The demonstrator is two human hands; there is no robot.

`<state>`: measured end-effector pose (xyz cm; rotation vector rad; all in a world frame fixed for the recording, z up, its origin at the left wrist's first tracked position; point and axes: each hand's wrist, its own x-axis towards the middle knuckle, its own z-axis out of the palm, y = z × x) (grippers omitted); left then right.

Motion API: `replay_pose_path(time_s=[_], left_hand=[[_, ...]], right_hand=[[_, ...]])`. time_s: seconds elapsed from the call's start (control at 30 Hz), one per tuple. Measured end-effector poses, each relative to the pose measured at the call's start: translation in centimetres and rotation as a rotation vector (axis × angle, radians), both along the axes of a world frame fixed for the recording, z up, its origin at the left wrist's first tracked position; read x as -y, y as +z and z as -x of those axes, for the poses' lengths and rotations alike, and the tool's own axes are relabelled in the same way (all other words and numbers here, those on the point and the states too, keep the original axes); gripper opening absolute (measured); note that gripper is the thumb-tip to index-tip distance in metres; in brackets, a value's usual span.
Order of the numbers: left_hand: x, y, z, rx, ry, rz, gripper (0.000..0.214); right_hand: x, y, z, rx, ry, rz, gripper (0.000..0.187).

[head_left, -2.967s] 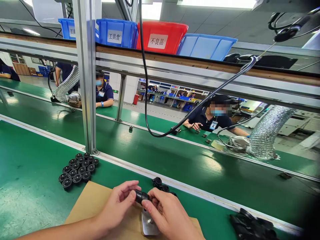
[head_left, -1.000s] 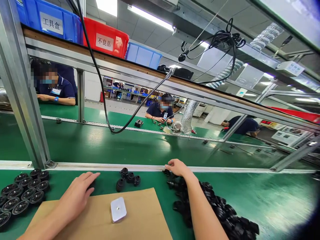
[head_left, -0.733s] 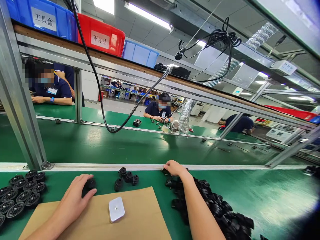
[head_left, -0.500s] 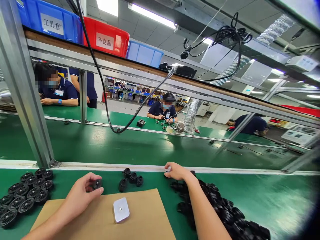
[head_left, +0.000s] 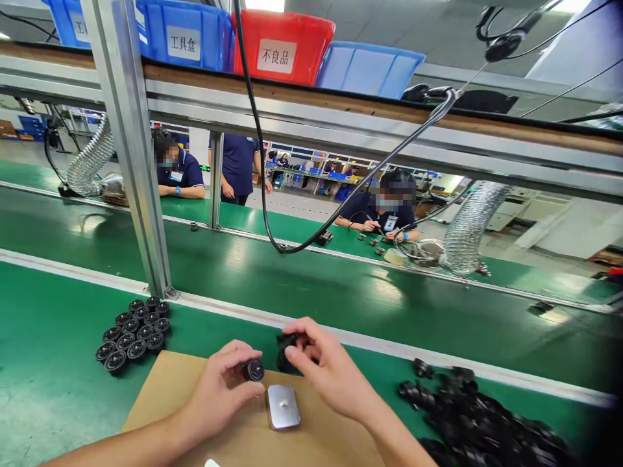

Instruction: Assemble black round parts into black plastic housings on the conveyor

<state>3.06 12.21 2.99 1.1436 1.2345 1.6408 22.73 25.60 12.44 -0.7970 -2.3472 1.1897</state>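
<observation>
Head view. Left hand (head_left: 221, 392): fingers pinched on small round black cap (head_left: 254, 370), held just above cardboard (head_left: 160, 405). Right hand (head_left: 331, 373): fingers closed round second black part (head_left: 285, 342), just beside cap, above far edge of cardboard. Metal block (head_left: 283, 407) flat on cardboard, directly below both hands.

Risks (judged): pinch on cap shallow, fingertips only; slip likely to drop it onto block or let it roll off cardboard onto green table (head_left: 48, 363). Parts close together but axes not visibly lined up; skewed contact could jam or pop one loose. Loose pile of black parts (head_left: 477, 421) at right, near right forearm; sweep of arm could scatter them. Neat cluster of caps (head_left: 132, 327) at left, well apart from hands, low risk.

Containers: on shelf above, blue bin w/ white label (head_left: 187, 35), red bin w/ white label (head_left: 282, 47), plain blue bin (head_left: 370, 68). Contents hidden by walls from this angle; cannot tell.

Background: co-workers seated at next line, hands on own work.
</observation>
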Motion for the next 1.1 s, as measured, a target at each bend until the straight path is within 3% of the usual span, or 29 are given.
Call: replay_pose_path(time_s=[0.1, 0.27, 0.57, 1.1], left_hand=[[0.0, -0.2, 0.1, 0.03, 0.027, 0.005, 0.036], [-0.2, -0.3, 0.3, 0.033, 0.062, 0.002, 0.028], [-0.4, -1.0, 0.4, -0.031, 0.041, -0.077, 0.028], [-0.2, -1.1, 0.5, -0.043, 0.063, -0.027, 0.038]], right_hand=[[1.9, -0.8, 1.3, -0.062, 0.086, 0.001, 0.02], [2.6, -1.5, 1.6, -0.105, 0.12, -0.003, 0.015], [3.0, -2.1, 2.1, -0.1, 0.163, -0.02, 0.02], [1.6, -3.2, 1.7, -0.153, 0.258, -0.134, 0.033]])
